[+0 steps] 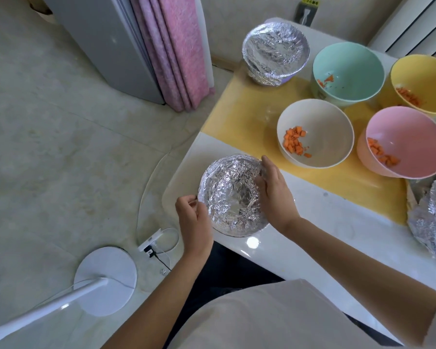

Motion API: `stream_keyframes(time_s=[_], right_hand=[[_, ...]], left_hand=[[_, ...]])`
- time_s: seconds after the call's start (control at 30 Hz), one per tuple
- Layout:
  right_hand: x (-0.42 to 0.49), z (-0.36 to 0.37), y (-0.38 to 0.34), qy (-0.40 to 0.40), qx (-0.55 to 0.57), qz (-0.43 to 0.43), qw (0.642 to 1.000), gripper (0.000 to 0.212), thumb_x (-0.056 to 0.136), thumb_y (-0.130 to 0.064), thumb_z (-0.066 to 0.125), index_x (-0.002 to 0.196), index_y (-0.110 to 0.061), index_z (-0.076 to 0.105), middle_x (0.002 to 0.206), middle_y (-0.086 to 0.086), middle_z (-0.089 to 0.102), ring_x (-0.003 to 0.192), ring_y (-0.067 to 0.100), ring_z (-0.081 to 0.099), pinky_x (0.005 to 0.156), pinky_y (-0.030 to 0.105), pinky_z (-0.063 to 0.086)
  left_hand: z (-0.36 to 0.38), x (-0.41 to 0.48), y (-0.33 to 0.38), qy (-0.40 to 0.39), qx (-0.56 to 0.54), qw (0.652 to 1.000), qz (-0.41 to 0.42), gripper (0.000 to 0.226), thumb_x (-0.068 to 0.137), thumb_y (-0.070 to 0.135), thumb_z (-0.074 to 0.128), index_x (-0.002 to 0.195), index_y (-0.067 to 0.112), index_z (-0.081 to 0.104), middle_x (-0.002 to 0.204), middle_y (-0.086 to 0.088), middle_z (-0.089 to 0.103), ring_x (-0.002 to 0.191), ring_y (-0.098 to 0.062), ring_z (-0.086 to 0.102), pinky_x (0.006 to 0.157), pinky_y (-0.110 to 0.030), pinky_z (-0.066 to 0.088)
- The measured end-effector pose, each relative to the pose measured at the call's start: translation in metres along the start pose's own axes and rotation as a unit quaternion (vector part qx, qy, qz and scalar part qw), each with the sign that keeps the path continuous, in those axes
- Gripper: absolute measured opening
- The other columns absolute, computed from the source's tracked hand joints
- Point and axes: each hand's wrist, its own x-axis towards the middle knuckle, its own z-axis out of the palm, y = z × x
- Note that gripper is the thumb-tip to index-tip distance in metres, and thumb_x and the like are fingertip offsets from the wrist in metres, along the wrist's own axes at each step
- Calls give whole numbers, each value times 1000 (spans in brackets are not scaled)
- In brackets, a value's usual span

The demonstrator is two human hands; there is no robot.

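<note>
At the near left corner of the table (312,222), close to its edge: foil-lined bowl (233,195), upright, foil crinkled and pushed down into the hollow, wrapped over the rim all round. It sits on bare white tabletop, just short of the yellow mat (237,117). Left hand (194,217) at the bowl's left rim, thumb and forefinger closed in a fine pinch on the foil edge, other fingers curled in behind. Right hand (275,192) on the opposite rim, fingers curved over the edge and thumb laid inside against the foil, cupping that side. The bowl lies squarely between the two hands, left rim to left hand, right rim to right; neither has to reach. Round bowl, so no long axis to speak of; the line that matters runs hand to hand across the rim. Judgement: foil is being pressed and tucked to the rim, and the next tuck wants the right hand steadying while the left works round the near edge. Beyond, on the mat: white bowl (320,132), pink bowl (410,139), green bowl (350,66) and yellow bowl (425,79), each with carrot pieces (293,141); a second foil bowl (275,49) at the far corner.
</note>
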Motion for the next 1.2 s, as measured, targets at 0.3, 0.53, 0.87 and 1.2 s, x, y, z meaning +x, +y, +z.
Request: stream_keyframes(time_s=[0.3, 0.53, 0.87, 1.2], right_hand=[[2, 2, 5, 39, 47, 80, 995, 41, 102, -22, 33, 140, -10, 40, 140, 6, 48, 128, 23, 44, 100, 18, 28], [5, 10, 7, 95, 68, 126, 985, 30, 102, -17, 35, 120, -10, 57, 102, 9, 67, 95, 27, 58, 70, 19, 31], [5, 13, 7, 126, 31, 98, 987, 27, 100, -11, 39, 114, -6, 61, 92, 15, 68, 83, 31, 59, 66, 21, 31], [2, 16, 9, 97, -29, 108, 989, 40, 101, -20, 36, 140, -10, 40, 134, 13, 53, 122, 32, 50, 98, 29, 36]], left_hand=[[16, 51, 29, -117, 80, 982, 123, 33, 100, 18, 36, 129, 14, 50, 126, -1, 57, 111, -16, 54, 88, -21, 39], [18, 58, 21, -88, 86, 979, 166, 31, 100, 8, 36, 118, 9, 61, 103, 2, 65, 91, -10, 56, 72, -2, 35], [21, 61, 16, -56, 103, 975, 189, 32, 98, 3, 39, 123, 5, 59, 114, -10, 66, 102, -24, 62, 79, -8, 36], [13, 70, 15, -155, 161, 956, 192, 39, 101, 16, 30, 138, 14, 43, 128, -7, 58, 114, -22, 56, 96, -35, 45]])
